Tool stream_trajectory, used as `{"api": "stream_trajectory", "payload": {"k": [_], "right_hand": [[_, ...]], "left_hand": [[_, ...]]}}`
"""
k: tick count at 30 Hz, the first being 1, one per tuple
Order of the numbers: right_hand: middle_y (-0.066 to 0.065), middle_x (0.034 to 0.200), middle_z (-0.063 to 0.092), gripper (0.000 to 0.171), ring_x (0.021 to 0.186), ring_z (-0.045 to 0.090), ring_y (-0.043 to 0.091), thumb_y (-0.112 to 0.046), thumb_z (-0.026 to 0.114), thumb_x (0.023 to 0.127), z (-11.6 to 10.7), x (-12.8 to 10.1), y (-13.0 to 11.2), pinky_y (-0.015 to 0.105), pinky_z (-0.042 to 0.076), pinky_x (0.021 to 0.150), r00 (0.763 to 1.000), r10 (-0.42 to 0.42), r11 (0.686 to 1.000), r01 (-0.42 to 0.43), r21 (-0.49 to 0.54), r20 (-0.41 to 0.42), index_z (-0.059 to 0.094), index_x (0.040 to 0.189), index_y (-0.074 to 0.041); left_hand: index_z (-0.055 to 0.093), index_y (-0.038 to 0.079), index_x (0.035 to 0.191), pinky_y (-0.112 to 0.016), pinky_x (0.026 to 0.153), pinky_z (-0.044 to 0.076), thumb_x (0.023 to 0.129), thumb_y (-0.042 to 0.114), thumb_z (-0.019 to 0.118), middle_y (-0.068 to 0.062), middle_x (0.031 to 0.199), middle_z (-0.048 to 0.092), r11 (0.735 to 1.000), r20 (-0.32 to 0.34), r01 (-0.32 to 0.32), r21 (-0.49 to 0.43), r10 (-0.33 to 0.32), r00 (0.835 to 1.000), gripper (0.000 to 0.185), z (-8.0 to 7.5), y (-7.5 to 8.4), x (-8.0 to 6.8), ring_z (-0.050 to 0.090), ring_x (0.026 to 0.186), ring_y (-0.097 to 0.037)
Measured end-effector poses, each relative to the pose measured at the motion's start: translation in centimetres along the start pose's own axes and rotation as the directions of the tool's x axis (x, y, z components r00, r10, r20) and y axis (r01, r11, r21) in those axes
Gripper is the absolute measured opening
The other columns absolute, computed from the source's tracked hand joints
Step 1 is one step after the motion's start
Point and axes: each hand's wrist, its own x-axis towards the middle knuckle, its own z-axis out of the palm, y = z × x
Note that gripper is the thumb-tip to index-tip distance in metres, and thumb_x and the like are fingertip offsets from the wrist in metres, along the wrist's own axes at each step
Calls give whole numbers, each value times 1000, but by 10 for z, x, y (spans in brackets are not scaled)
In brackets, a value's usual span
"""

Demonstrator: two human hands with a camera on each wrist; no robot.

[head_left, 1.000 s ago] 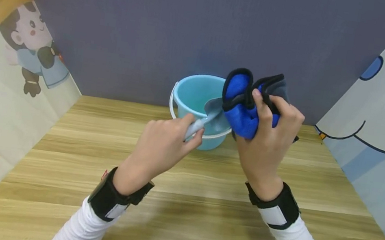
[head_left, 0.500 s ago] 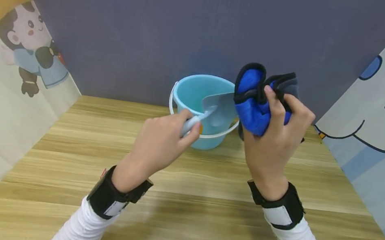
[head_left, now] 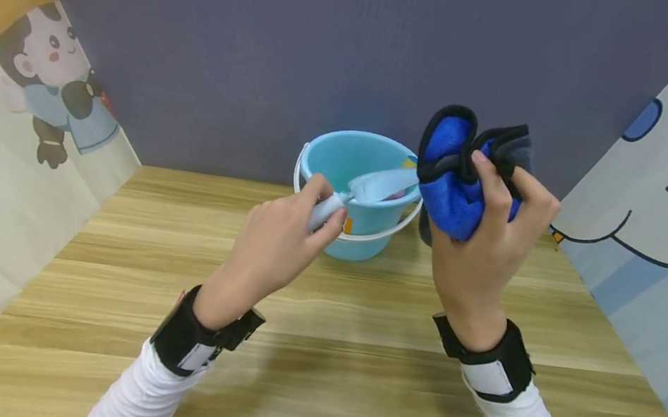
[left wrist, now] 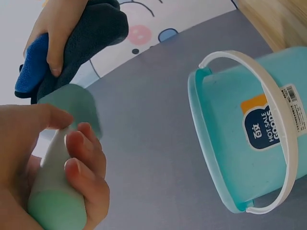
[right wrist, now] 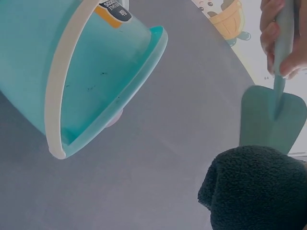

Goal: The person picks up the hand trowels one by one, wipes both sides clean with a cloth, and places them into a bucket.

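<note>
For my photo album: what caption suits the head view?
Left hand holds a toy shovel beside the blue cloth gripped by the right hand, before a bucket.

Wooden table [head_left: 310,376] with one pail standing on it

Table: light wood-grain top with lengthwise plank bands, bounded at the rear by a grey-purple wall and at both sides by cartoon-printed panels. Item on it: light blue plastic bucket [head_left: 341,159], upright, near the back edge and about midway across, just in front of the rear wall; white bail handle [head_left: 382,233] folded down across its front; an orange and dark blue label [left wrist: 263,125] on its side, reading "HOT SALE GOODS" in the left wrist view. Bucket interior looks bare in the right wrist view.
</note>
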Motion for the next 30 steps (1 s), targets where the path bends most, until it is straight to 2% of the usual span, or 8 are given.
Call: {"api": "stream_trajectory", "payload": {"k": [11, 16, 19, 23, 27, 30], "right_hand": [[19, 119, 54, 33, 112, 46, 34, -22, 77, 90, 0, -1, -4, 44, 39, 98, 999, -22, 1000, 22, 17, -40, 65, 121, -17], [20, 118, 54, 33, 113, 46, 34, -20, 77, 90, -1, -1, -6, 44, 40, 98, 998, -22, 999, 24, 38, -51, 65, 120, -16], [21, 117, 54, 33, 113, 45, 34, -19, 78, 89, -3, 0, -6, 44, 41, 98, 998, -21, 998, 24, 52, -52, 65, 120, -15], [22, 117, 53, 35, 114, 44, 33, -17, 79, 88, -4, 0, -8, 45, 42, 99, 998, -17, 997, 21, 74, -53, 65, 120, -15], [21, 118, 53, 37, 116, 45, 33, -18, 81, 86, -6, -1, -12, 44, 42, 100, 999, -23, 994, 27, 109, -35, 65, 120, -16], [21, 119, 53, 41, 115, 46, 36, -14, 82, 84, -6, -3, -15, 43, 42, 99, 998, -62, 987, 62, 150, -3, 66, 121, -17]], "left_hand": [[53, 11, 115, -29, 45, 36, 103, 35, 57, -1, 64, 54, 1000, -9, 4, -1, -4, 1000, 27, 0, 0, 0, 47, 48, -15], [58, 12, 119, -30, 48, 38, 105, 39, 52, -1, 70, 57, 998, 41, 64, -14, -64, 997, 31, -1, 2, 1, 51, 53, -16], [62, 14, 113, -31, 50, 38, 106, 39, 48, 0, 72, 58, 996, 69, 85, 1, -85, 994, 29, -1, 2, 1, 52, 57, -16], [61, 18, 102, -32, 50, 38, 105, 39, 49, 1, 72, 55, 997, 59, 72, 20, -73, 996, 25, -1, 2, 2, 52, 58, -16], [62, 18, 103, -31, 48, 37, 104, 40, 52, 2, 70, 55, 999, 28, 42, 23, -43, 999, 24, 0, 1, 1, 51, 57, -16], [63, 17, 106, -30, 47, 36, 103, 41, 54, 2, 66, 54, 999, 13, 19, 29, -19, 1000, 25, 2, 2, 1, 50, 54, -15]]}}
